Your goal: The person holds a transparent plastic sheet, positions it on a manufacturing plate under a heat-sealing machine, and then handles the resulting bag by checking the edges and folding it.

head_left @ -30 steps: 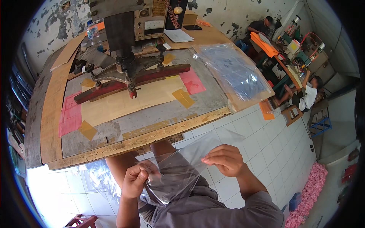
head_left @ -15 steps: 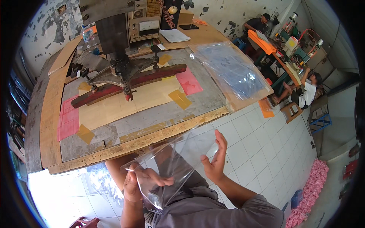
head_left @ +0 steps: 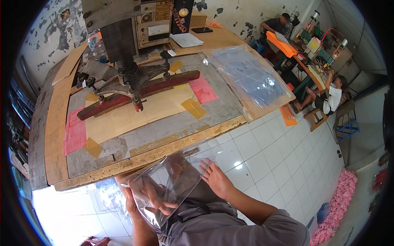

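Note:
A clear plastic sheet (head_left: pixel 174 172), folded or pouch-like and glossy with reflections, hangs in front of my lap below the table edge. My left hand (head_left: pixel 150 197) grips its lower left side, with the thumb on the outer edge and the fingers showing through the film. At the sheet's right side, my right hand (head_left: pixel 216 179) is open, its fingers stretched out and their tips against or just behind the film. Beyond my hands stands a press machine (head_left: pixel 129 78) with a red bar (head_left: pixel 164 89) over a cream board (head_left: pixel 135 119), which is taped down on a grey plate.
A stack of clear plastic sheets (head_left: pixel 250 78) lies on the table's right side. The worn wooden table edge (head_left: pixel 164 153) runs just beyond my hands. Two people (head_left: pixel 334 94) sit at another bench (head_left: pixel 301 67) at the far right. A pink heap (head_left: pixel 334 205) lies on the tiled floor.
My right hand has moved left and down, its fingers now at the film's edge. My left hand has shifted slightly left and down with the plastic sheet, which has spread flatter.

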The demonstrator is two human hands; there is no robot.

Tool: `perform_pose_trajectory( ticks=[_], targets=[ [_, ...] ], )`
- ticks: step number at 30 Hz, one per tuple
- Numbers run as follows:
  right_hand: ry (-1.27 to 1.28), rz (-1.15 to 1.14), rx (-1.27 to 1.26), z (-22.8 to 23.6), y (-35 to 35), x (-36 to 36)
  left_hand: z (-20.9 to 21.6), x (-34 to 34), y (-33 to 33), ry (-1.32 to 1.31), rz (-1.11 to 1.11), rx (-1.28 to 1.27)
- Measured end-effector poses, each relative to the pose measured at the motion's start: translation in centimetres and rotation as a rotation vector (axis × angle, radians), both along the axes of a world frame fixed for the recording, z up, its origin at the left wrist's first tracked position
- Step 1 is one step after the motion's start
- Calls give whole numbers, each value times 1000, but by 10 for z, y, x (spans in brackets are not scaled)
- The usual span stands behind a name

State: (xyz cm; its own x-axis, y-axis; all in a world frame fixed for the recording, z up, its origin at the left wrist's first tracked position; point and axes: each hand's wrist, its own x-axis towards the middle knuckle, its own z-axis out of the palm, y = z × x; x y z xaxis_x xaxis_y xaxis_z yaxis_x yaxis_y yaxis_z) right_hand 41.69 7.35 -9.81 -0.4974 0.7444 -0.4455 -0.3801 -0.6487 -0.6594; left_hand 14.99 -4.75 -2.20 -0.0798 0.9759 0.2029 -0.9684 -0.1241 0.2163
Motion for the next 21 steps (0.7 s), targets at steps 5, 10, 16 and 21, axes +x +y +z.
perform_pose_trajectory(
  ticks=[5,10,16,21],
  targets=[
    [183,125,249,20,8,-7,16,6,2,-11,17,-23],
    [112,187,488,36,18,-7,28,5,-1,31,49,-26],
    [71,111,875,42,29,7,-40,-61,-19,325,366,-125],
    [443,352,348,53,35,31,-38,-82,-27,489,559,-309]
  ],
)
